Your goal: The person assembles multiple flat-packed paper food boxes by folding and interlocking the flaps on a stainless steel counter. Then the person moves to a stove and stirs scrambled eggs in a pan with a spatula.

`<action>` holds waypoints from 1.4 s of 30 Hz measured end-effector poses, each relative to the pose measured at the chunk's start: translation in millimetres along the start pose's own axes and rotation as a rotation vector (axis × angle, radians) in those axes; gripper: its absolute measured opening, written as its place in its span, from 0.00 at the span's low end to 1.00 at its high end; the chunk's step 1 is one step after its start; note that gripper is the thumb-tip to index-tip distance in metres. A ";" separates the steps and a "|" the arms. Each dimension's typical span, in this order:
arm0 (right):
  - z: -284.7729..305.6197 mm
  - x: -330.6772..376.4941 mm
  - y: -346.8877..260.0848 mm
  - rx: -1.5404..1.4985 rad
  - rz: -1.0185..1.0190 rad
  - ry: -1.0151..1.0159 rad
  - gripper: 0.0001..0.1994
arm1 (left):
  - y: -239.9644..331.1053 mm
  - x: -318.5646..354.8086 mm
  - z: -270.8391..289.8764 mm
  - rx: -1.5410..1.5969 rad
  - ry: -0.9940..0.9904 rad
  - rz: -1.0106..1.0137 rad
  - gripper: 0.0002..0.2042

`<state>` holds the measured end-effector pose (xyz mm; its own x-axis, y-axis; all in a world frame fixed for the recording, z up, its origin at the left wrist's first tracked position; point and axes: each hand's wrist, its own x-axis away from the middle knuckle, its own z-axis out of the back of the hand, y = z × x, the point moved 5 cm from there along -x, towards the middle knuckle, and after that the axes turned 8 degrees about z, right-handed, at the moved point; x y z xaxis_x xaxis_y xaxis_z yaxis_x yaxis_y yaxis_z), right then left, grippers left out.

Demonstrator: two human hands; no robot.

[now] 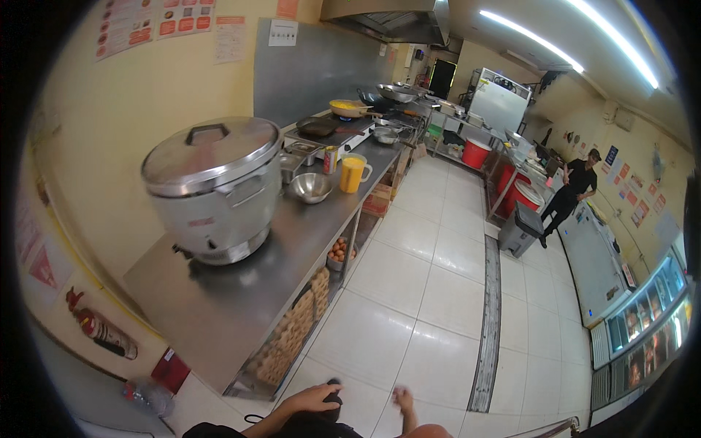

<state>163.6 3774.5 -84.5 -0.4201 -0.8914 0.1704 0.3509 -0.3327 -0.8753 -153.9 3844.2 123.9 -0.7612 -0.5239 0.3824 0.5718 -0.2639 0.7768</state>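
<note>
Low in the picture, my left hand point(312, 399) reaches across in front of me with its fingers apart, beside a dark shape that I cannot make out as a shoe or a held thing. My right hand point(402, 398) hangs over the white tiles, small and slightly blurred, its fingers curled with nothing visible in them. Nearest on the steel counter point(197, 314) stands a large lidded rice cooker point(215, 193). Beyond it are a steel mixing bowl point(312, 187), a clear jug of yellow liquid point(353, 174) and a can point(330, 160).
A stove point(332, 137) carries pans, one with yellow contents over a flame. Egg trays point(292, 332) and a bowl of eggs point(338, 252) sit beneath the counter. Rightward are a grey bin point(520, 230), a person in black point(580, 182), a chest freezer point(588, 255) and a display fridge point(646, 314).
</note>
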 end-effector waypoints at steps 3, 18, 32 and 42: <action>52.0 -191.4 -117.6 -0.486 0.193 0.065 0.13 | 7.2 -89.7 70.4 0.011 0.025 0.122 0.35; 111.1 -533.1 50.2 -0.367 -0.626 -0.211 0.15 | 74.2 -562.9 415.2 0.039 0.192 -0.088 0.30; 11.5 -1292.5 -707.5 -0.001 1.157 -0.329 0.18 | -36.8 -809.7 622.7 0.750 0.477 0.326 0.29; -162.8 -1525.4 -833.1 0.075 1.148 -0.322 0.24 | -30.9 -928.9 887.7 0.834 1.035 0.131 0.23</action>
<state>375.7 5461.5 311.2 0.3963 -0.7127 -0.5788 0.4371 0.7008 -0.5637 263.8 5057.9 188.9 0.0778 -0.9741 0.2121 -0.0165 0.2115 0.9772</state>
